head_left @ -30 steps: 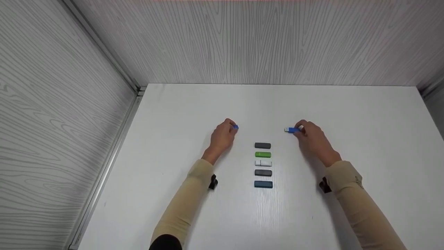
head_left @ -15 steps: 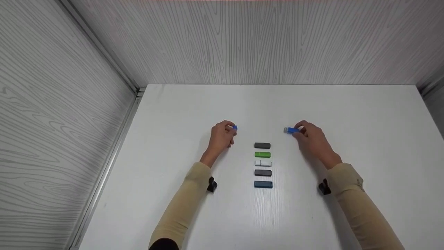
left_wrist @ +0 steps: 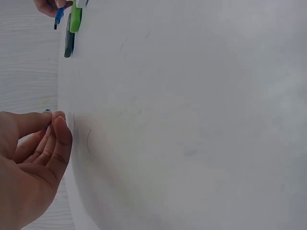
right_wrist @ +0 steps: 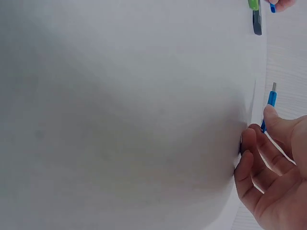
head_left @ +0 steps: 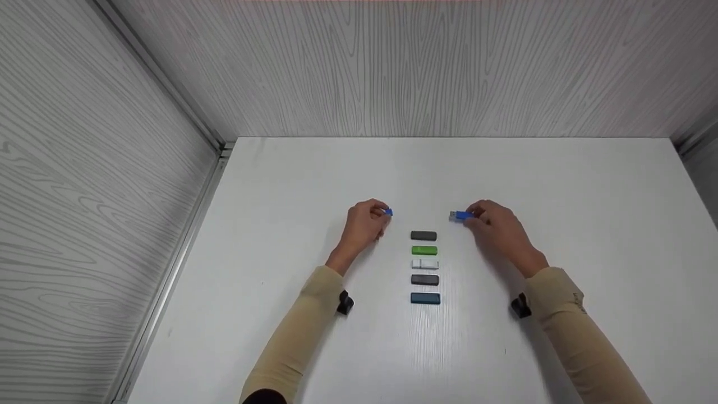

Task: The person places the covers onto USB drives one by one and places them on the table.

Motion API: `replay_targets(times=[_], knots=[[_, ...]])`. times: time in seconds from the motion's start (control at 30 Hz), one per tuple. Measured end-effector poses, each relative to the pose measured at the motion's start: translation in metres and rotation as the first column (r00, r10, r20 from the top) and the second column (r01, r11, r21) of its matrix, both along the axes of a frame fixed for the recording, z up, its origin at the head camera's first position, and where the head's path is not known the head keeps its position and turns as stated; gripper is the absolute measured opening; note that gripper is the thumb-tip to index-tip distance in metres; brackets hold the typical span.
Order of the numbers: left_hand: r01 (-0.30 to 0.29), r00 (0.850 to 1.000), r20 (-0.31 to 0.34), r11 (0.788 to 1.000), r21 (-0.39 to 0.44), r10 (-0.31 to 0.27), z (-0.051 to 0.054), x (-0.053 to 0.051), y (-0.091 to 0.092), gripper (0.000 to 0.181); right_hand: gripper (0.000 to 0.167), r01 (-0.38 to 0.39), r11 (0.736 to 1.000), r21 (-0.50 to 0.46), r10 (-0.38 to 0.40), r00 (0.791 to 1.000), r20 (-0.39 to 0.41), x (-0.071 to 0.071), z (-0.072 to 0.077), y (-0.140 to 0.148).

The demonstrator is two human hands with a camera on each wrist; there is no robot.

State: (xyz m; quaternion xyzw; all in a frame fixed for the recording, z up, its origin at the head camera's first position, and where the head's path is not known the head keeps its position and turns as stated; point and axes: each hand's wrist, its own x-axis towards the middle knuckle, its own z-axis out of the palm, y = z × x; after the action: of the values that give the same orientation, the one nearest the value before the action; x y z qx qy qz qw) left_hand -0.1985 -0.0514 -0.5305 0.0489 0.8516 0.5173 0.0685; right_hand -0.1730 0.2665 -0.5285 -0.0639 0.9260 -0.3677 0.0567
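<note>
My right hand [head_left: 499, 227] pinches a blue USB stick [head_left: 464, 215] whose bare metal plug points left. In the right wrist view the blue USB stick [right_wrist: 272, 98] sticks up past the thumb. Across from it, my left hand [head_left: 363, 224] pinches a small blue cap [head_left: 388, 212] between thumb and fingertips; fingers cover most of it in the left wrist view. A gap separates cap and plug. Below the gap, a column of USB sticks lies on the table: a dark grey one [head_left: 423, 235], a green one [head_left: 424, 250], a white one [head_left: 424, 264], another dark grey one [head_left: 424, 279] and a teal one [head_left: 425, 298].
The white table [head_left: 561, 174] ends at a grey wood-grain panel [head_left: 392, 67] behind. Another such panel [head_left: 84, 196] rises at the left, with a metal rail along the table's edge. Both wrists carry black cameras [head_left: 520, 306].
Both hands have come slightly nearer to each other and toward me, so the gap between the blue cap and the plug has narrowed. The sticks in the column have not moved.
</note>
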Motion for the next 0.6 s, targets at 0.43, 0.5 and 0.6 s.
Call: replay_targets(times=[0.43,0.5,0.6], knots=[[0.077,0.997,0.007,0.997,-0.031,-0.076,0.005,0.006,0.016,0.023,0.028,-0.011,1.000,0.000,0.011,1.000,-0.006,0.001,0.002,-0.013],[0.080,0.997,0.010,0.996,-0.033,-0.080,0.004,0.006,0.017,0.023,0.028,-0.018,1.000,-0.001,0.018,1.000,-0.009,0.001,0.002,-0.016],[0.088,0.996,0.014,0.995,-0.036,-0.087,0.004,0.007,0.019,0.022,0.028,-0.027,1.000,-0.001,0.027,1.000,-0.013,0.001,0.003,-0.019]])
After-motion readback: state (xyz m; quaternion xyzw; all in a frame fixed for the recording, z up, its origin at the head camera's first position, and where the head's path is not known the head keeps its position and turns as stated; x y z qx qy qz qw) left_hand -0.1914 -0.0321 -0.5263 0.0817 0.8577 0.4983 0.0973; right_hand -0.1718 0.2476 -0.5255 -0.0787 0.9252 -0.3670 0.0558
